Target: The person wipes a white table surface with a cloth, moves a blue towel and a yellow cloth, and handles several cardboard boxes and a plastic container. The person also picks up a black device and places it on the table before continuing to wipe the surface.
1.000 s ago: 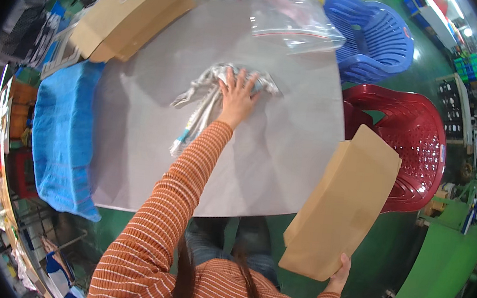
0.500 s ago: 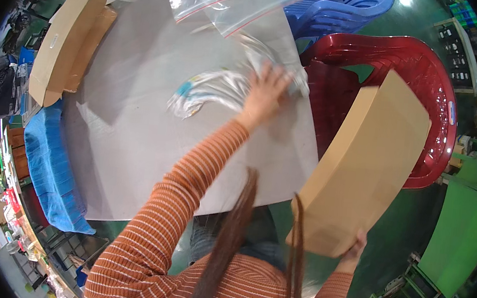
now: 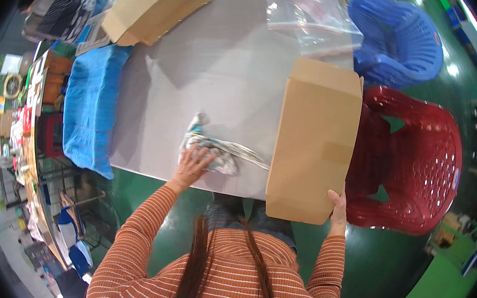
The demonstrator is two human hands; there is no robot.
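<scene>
My left hand (image 3: pixel 191 166) lies palm down on a crumpled white cloth (image 3: pixel 223 163) with blue-green patches, near the table's front edge. Its fingers are spread on the bunched part, and a thin strip of the cloth trails right toward a box. That brown cardboard box (image 3: pixel 312 150) stands over the table's right edge with a broad plain face turned up. At its lower right corner my right hand (image 3: pixel 337 205) grips it, thumb on the near face; the other fingers are hidden behind the cardboard.
Beneath the cloth is a grey-topped table (image 3: pixel 229 62). Clear zip bags (image 3: pixel 314 18) lie at its far right, and another cardboard box (image 3: pixel 157 6) at its far left. A blue cloth (image 3: pixel 92 109) hangs along the left edge. Red (image 3: pixel 421 161) and blue (image 3: pixel 398 38) plastic chairs stand right.
My left hand has swept the cloth from the table's right side back toward the front edge. My right hand has swung the box upright against the table's right edge. The view has shifted.
</scene>
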